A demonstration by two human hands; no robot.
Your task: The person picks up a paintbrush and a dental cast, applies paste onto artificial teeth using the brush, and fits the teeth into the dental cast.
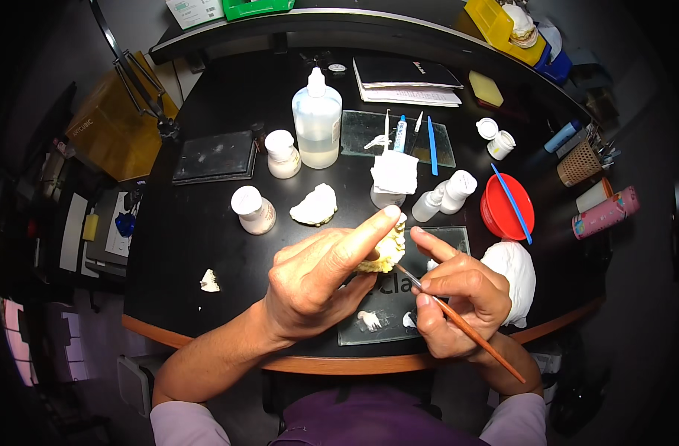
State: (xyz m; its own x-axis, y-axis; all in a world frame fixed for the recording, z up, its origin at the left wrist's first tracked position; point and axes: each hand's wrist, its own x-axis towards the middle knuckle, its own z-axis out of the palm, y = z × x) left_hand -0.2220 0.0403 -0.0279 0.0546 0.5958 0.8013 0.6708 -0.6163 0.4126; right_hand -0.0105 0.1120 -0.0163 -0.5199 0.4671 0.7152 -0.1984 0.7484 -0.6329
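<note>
My left hand [313, 279] is closed around a pale yellow, lumpy plaster piece, which looks like a dental cast [386, 256]; its fingers hide part of it. In my right hand [462, 301] is a thin paintbrush [469, 328] with a reddish-brown wooden handle, pinched near its metal collar. The brush tip touches or nearly touches the cast's lower right edge. Both hands are above a glass slab [354, 333], on which lie dabs of white paste [369, 320]. Just right of my right hand sits a crumpled white cloth [519, 279].
Behind my hands stand a clear squeeze bottle [317, 130], small white jars [253, 210], a white plaster chunk [315, 205] and a paper-topped container [393, 175]. A second glass plate [354, 130] holds tools. At right is a red bowl [512, 201] with a blue spatula [512, 204] across it.
</note>
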